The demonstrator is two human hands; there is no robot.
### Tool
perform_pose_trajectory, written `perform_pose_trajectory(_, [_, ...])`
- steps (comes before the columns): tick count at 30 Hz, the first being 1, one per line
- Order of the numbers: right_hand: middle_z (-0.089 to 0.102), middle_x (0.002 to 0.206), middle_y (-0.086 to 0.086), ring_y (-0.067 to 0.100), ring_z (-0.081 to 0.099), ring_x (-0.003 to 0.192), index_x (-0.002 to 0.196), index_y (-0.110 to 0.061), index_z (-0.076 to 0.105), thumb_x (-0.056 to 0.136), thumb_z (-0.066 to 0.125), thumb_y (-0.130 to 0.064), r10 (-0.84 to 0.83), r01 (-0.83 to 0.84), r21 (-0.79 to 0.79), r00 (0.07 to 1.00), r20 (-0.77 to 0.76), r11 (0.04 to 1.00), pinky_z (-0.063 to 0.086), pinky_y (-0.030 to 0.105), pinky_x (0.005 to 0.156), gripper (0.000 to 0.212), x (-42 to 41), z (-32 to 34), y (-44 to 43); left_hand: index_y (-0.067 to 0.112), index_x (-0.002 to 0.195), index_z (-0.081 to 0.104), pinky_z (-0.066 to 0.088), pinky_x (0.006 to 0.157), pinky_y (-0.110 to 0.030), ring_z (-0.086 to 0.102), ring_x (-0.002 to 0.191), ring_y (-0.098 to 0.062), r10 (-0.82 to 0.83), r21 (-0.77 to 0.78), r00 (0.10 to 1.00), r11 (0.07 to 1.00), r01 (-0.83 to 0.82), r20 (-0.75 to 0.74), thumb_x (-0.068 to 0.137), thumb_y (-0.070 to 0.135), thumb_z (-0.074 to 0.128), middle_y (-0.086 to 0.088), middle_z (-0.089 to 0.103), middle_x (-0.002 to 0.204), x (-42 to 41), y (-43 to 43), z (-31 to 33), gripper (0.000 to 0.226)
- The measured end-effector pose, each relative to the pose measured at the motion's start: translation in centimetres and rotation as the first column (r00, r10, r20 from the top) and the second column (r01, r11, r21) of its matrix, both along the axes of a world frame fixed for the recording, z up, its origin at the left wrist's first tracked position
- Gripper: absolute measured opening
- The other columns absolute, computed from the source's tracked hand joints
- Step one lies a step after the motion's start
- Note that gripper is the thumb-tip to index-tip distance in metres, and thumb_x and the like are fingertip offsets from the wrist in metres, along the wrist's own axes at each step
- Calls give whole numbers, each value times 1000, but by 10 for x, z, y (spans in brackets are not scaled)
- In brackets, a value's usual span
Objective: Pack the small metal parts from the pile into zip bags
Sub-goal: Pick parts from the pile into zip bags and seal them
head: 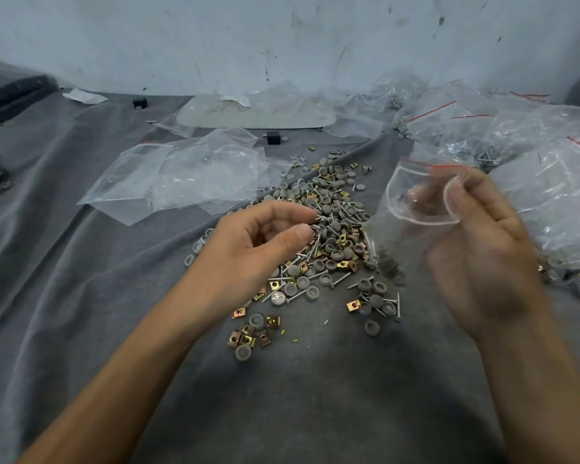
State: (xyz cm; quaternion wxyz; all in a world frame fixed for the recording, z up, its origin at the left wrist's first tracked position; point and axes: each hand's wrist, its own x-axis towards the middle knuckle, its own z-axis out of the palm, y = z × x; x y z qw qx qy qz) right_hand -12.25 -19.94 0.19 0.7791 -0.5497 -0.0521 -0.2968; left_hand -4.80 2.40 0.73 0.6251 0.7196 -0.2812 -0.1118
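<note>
A desk (81,296) covered in grey cloth, before a scuffed pale wall (282,35): small parts wait to go into a bag.

The pile (329,229) of screws, brass clips and grey caps lies at centre; the parts look hard, light and a little slippery, best pinched singly. The left hand (258,246) has its grip nearly closed, thumb to forefinger, at the pile's 9 o'clock edge; whether a part is between them I cannot tell. The right hand (482,249), at 3 o'clock, pinches the soft, thin zip bag (416,202) at its open mouth. This hand is blurred, and the bag's lower part is hard to make out.
</note>
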Motion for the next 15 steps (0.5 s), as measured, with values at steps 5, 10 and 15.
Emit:
perform_pose_trajectory(5, [70,92,10,24,66,90,97,-16,71,93,54,-20,208,-197,78,964,-167,977,53,41,85,18,-2,-10,24,22,120,70,57,86,-27,69,107,-26,-83,-56,997,995,83,8,85,32,69,-7,74,111,-8,-5,1,37])
perform_pose_trajectory(10, [55,126,44,53,61,115,105,-7,66,95,51,-16,283,-273,73,924,-257,959,51,53,93,21,-2,-10,40,16,120,70,58,88,-32,71,103,-27,-78,-146,997,986,81,26,84,24,71,-8,75,109,-12,-6,4,36])
perform_pose_trajectory(15, [72,93,12,18,69,79,96,-13,73,95,51,-16,373,-351,130,890,-261,927,59,32,68,22,-2,-10,39,14,104,75,58,80,-23,70,87,-17,-68,-131,998,989,66,-11,79,25,74,-14,76,99,-7,-2,5,27])
